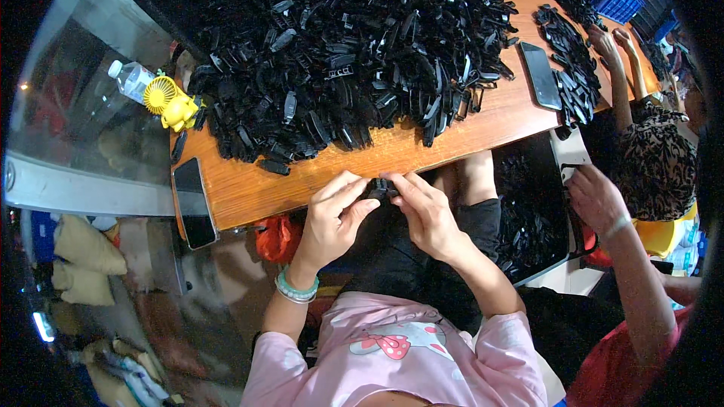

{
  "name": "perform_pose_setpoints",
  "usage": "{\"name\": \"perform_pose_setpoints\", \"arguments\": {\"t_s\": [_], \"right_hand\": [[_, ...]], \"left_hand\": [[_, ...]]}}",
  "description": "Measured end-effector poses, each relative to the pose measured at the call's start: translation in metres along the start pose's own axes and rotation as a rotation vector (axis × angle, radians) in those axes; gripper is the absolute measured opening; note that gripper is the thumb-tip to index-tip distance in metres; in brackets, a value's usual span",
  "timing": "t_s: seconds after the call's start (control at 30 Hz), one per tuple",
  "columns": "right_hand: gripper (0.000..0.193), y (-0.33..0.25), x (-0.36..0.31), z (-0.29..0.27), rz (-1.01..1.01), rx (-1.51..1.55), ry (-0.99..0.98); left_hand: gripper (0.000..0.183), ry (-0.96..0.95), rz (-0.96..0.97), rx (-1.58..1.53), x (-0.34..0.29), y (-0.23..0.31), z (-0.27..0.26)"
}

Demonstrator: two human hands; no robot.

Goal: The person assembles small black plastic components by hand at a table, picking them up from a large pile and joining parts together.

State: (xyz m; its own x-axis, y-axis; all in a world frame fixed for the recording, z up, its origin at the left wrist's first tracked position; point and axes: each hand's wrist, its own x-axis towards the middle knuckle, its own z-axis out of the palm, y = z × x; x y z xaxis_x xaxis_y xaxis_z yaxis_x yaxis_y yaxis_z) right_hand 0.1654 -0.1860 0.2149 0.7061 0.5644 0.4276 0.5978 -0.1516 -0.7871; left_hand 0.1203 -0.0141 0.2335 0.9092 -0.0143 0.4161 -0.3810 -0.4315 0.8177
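Observation:
Just off the table's front edge, above my lap, a small black plastic part (382, 189) is pinched between my two hands. My left hand (337, 209) grips its left side with thumb and fingers. From the other side my right hand (422, 211) holds it with bent fingers. The part's exact kind is too small to make out, and the fingertips cover some of it. Beyond my hands, a large heap of black plastic parts (324, 68) spreads over the wooden table (467, 139).
At the table's left lie a phone (194, 203), a yellow fan (172, 102) and a clear bottle (132, 79). Another phone (540, 75) lies right of the heap, beside a smaller pile (569, 53). A black bin of parts (532, 218) stands to my right, near a co-worker's hand (598, 197).

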Motion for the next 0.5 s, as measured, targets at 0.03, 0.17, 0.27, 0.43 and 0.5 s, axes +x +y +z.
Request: {"name": "perform_pose_setpoints", "arguments": {"t_s": [0.03,0.17,0.27,0.43,0.5], "right_hand": [[0.04,0.0,-0.001,0.0,-0.064,-0.049,0.056],[0.042,-0.001,-0.004,0.001,-0.123,-0.152,0.034],[0.044,-0.001,-0.006,0.003,-0.095,-0.202,0.046],[0.046,-0.003,-0.009,0.003,-0.098,-0.241,0.107],[0.048,-0.012,-0.009,0.001,-0.042,-0.119,0.115]], "left_hand": [[0.019,-0.005,0.009,-0.01,0.002,0.003,0.001],[0.019,0.026,0.013,0.067,0.003,0.015,0.004],[0.015,0.005,-0.072,0.075,0.0,0.014,0.007],[0.023,0.005,-0.088,-0.045,0.0,0.007,0.024],[0.026,0.056,-0.254,-0.182,-0.001,0.009,0.025]]}}
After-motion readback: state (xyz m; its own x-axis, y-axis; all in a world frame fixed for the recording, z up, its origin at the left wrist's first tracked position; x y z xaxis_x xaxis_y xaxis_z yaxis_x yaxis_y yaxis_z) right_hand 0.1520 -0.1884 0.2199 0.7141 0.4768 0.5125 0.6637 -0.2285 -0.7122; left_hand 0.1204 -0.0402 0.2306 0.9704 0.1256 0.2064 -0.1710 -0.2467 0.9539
